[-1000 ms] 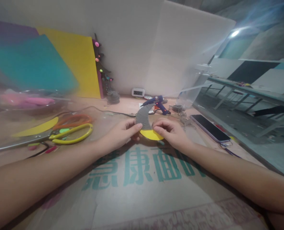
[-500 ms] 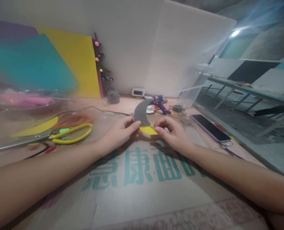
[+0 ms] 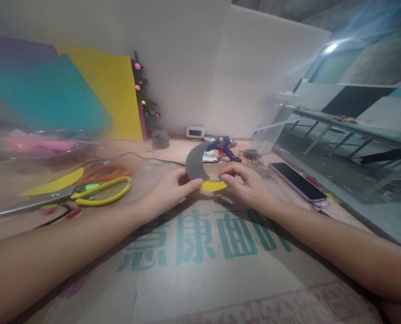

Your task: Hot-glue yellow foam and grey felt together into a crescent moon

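A crescent (image 3: 195, 163) covered in grey, cord-like windings stands up between my hands, its lower end (image 3: 214, 185) bare and yellow. My left hand (image 3: 175, 186) is closed on the lower left of the crescent, thumb in front and fingers behind. My right hand (image 3: 243, 182) is curled in a pinch beside the yellow end; whatever lies between its fingertips is too small to make out. Directly behind the crescent's upper tip lies a blue glue gun (image 3: 224, 147) with a small red light.
Scissors (image 3: 102, 193) with yellow and orange handles and a yellow crescent piece (image 3: 53, 182) lie at left. A phone (image 3: 298, 181) rests at right. Behind are a small clock (image 3: 195, 132), grey cord (image 3: 252, 154) and coloured sheets (image 3: 119, 94). Printed cardboard (image 3: 173, 288) covers the table.
The crescent has shifted slightly left and tilted a little. My right fingertips have drawn slightly away from its yellow end. My left hand keeps its hold.
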Demonstrator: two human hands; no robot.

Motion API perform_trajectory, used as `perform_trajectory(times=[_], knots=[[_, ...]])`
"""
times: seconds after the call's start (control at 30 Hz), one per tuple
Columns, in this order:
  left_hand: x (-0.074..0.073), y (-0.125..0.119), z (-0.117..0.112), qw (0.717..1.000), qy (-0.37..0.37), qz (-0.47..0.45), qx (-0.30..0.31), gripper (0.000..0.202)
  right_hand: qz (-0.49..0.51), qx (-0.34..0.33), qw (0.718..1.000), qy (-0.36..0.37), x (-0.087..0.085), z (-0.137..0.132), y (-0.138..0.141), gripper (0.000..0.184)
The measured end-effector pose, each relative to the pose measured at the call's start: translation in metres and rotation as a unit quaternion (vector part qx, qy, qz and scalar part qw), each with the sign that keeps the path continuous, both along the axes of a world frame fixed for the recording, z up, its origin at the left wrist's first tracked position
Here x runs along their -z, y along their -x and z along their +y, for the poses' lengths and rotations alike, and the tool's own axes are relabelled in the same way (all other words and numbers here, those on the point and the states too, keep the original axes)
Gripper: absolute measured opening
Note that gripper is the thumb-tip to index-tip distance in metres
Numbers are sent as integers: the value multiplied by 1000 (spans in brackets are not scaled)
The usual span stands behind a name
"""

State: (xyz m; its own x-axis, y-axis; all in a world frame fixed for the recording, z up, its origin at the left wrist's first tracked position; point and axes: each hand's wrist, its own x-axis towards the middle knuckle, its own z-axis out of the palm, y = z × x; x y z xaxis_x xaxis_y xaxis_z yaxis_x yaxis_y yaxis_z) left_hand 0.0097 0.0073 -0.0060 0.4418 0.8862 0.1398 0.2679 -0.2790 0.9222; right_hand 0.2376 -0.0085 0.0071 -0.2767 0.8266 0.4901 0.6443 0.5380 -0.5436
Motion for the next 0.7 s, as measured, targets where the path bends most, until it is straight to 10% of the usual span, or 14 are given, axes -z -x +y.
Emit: perform_trajectory(times=[0.33,0.7], knots=[[1,-2,-2,1000,-24,13,-1,26,-33,150,988,16,14,73,-73,43],[-1,-4,-2,1000,-5,7,-2,24,-136,141,978,73,-2,103,-51,47]])
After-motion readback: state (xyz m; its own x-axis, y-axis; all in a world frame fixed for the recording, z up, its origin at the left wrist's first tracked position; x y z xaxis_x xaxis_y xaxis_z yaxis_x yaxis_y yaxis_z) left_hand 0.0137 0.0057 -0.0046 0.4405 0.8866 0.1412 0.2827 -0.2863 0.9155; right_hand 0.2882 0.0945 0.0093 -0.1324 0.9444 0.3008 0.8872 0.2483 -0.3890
